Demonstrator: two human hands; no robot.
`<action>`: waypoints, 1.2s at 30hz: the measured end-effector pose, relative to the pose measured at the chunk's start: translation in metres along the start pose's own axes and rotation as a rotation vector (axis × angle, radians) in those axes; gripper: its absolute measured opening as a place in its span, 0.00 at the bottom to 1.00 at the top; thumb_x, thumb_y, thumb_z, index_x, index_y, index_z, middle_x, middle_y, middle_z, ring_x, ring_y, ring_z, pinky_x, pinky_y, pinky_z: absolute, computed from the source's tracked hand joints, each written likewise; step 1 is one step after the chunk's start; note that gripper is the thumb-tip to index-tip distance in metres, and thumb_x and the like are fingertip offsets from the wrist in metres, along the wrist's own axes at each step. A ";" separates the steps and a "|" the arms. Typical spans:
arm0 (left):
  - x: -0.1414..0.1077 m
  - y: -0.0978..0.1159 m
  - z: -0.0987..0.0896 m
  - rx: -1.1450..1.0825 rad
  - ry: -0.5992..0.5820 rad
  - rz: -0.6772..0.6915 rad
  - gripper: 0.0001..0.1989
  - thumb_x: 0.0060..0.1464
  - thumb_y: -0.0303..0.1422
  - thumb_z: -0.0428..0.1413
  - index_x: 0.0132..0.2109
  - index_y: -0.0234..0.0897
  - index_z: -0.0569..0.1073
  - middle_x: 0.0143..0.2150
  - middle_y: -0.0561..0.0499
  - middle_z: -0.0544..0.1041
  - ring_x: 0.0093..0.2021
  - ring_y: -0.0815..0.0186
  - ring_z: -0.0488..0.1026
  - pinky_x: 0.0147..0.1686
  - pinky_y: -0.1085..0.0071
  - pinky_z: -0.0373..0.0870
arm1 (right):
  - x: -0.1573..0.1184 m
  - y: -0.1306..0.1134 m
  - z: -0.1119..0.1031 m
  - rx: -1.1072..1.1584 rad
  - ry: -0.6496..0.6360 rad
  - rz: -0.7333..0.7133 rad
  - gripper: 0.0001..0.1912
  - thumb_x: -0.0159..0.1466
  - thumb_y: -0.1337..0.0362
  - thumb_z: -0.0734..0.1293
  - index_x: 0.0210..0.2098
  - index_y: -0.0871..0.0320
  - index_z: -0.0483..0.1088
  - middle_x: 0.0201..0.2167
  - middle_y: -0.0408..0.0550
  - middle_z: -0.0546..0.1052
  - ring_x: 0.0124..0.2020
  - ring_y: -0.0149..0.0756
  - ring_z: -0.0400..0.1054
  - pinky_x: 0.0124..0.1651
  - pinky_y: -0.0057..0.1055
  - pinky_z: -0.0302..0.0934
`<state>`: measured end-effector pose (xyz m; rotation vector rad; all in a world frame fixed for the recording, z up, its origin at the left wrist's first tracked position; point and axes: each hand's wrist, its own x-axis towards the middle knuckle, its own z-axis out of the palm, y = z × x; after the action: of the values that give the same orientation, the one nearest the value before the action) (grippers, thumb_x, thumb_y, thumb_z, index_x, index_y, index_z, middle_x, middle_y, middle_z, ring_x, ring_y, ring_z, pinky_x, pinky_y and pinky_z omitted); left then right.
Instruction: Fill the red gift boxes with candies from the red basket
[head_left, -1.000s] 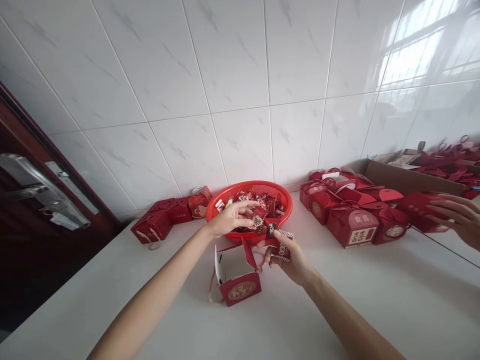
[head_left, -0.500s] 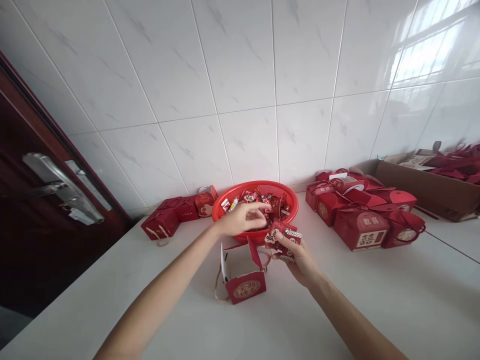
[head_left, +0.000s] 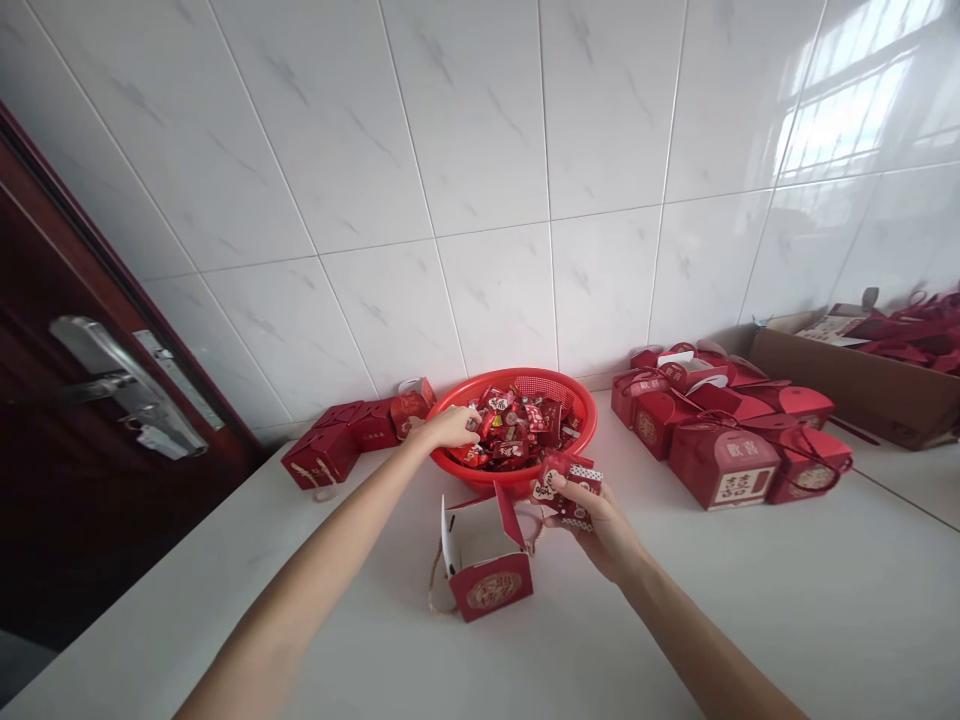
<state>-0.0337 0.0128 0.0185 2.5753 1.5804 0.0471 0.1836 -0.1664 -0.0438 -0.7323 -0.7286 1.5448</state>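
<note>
My left hand [head_left: 453, 428] is at the left side of a red plastic basket [head_left: 587, 425], fingers curled together among wrapped candies [head_left: 514, 432]. A small greyish bit shows at its fingertips, too small to name. Several red candy packets [head_left: 562, 487] with white print are gripped in my right hand [head_left: 606, 530], just in front of the basket's right side. Between my forearms stands a red gift box [head_left: 493, 585], its top open and its pale inside showing. Rope handles [head_left: 433, 585] hang at the box's sides.
Closed red gift boxes [head_left: 720, 460] are grouped at the right. A cardboard box [head_left: 862, 385] of red flat pieces stands beyond them. More red boxes [head_left: 322, 450] sit left of the basket. A tiled wall [head_left: 495, 290] backs the white table [head_left: 375, 620]; a door [head_left: 90, 480] is at left.
My left hand has shifted from over the middle of the basket to its left side, and its fingers have closed. My right hand keeps the packets in nearly the same spot.
</note>
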 end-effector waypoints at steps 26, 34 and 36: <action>0.033 0.027 0.003 0.367 -0.048 -0.035 0.19 0.45 0.23 0.57 0.45 0.40 0.79 0.48 0.41 0.79 0.56 0.51 0.70 0.60 0.56 0.60 | 0.003 -0.004 -0.002 0.020 -0.002 -0.028 0.16 0.48 0.57 0.79 0.32 0.58 0.77 0.27 0.45 0.78 0.29 0.34 0.71 0.27 0.28 0.67; 0.039 0.030 0.002 0.325 -0.211 -0.058 0.27 0.43 0.33 0.60 0.54 0.44 0.75 0.55 0.40 0.76 0.58 0.44 0.70 0.59 0.45 0.61 | 0.002 -0.005 -0.001 -0.002 0.008 -0.023 0.18 0.47 0.55 0.79 0.31 0.60 0.77 0.26 0.46 0.78 0.28 0.35 0.72 0.28 0.29 0.66; 0.039 0.033 0.001 0.305 -0.214 -0.040 0.27 0.46 0.33 0.58 0.56 0.44 0.74 0.58 0.39 0.75 0.58 0.44 0.69 0.58 0.43 0.62 | 0.002 -0.005 -0.001 -0.009 0.009 -0.021 0.18 0.47 0.55 0.79 0.31 0.60 0.77 0.26 0.46 0.78 0.28 0.35 0.72 0.28 0.29 0.66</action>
<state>0.0136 0.0325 0.0204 2.6514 1.6666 -0.4933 0.1874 -0.1643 -0.0403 -0.7357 -0.7341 1.5195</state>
